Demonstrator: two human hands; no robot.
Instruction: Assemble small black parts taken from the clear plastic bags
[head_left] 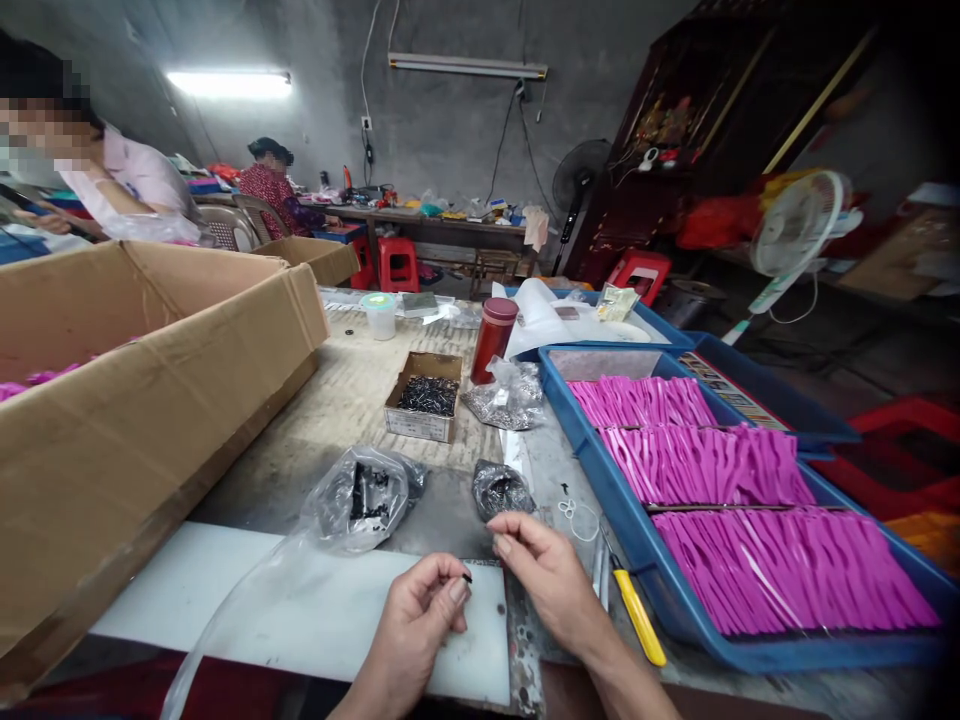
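My left hand (421,625) is closed over the white board (322,610), pinching a small black part (466,578) between thumb and forefinger. My right hand (541,570) is to its right, thumb and fingertips drawn together; whatever they may hold is too small to make out. Just beyond its fingertips sits a small plastic bag (502,488) with dark contents. A larger clear plastic bag (367,500) lies open beyond my left hand, with small black pieces inside.
A large cardboard box (150,400) stands at left. On the right, a blue tray (600,470) holds rows of purple pieces (720,460). A yellow-handled screwdriver (637,615) lies beside it. Farther back are a small box of dark pins (420,425) and a red-brown bottle (493,335). Two people sit behind.
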